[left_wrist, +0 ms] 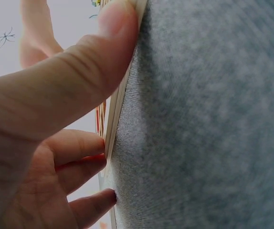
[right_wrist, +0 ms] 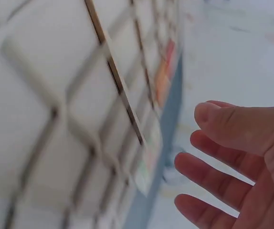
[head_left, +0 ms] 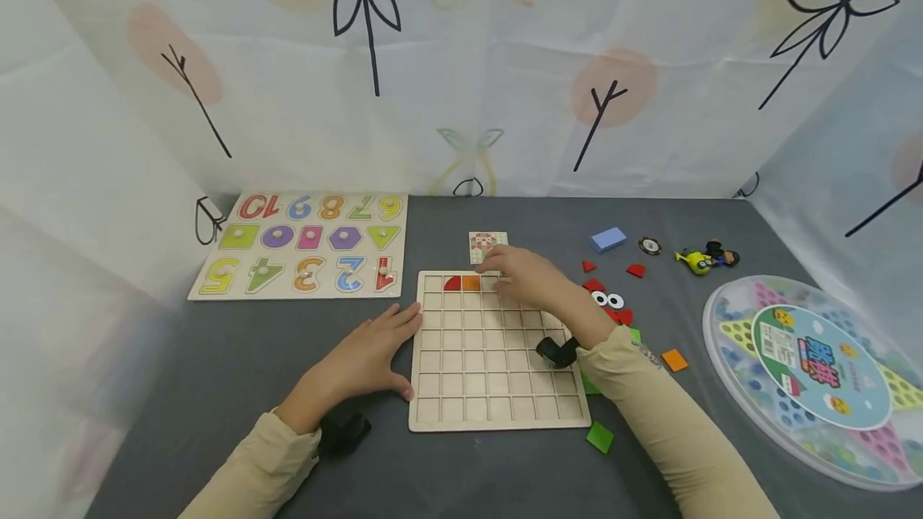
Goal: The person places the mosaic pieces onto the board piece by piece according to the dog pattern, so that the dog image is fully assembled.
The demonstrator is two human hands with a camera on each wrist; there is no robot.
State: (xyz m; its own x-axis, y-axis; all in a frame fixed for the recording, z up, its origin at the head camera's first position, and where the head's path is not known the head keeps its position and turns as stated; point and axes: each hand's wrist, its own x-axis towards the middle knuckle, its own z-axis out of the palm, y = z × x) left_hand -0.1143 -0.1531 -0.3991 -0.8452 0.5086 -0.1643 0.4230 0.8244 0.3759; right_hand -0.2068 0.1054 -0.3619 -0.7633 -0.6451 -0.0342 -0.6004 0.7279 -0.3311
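A wooden grid board lies on the grey table. Two pieces sit side by side in its far row, a red curved one and an orange square. My left hand rests against the board's left edge, thumb and fingertips touching the side. Over the far part of the board hovers my right hand, fingers loosely bent and apart. The right wrist view shows nothing in that hand. Just beyond the board, a small pattern card is partly covered by the fingertips.
Loose red, green and orange pieces lie right of the board, partly under the right forearm. A number puzzle board stands back left. At right are a blue block, small toy figures and a round lidded box.
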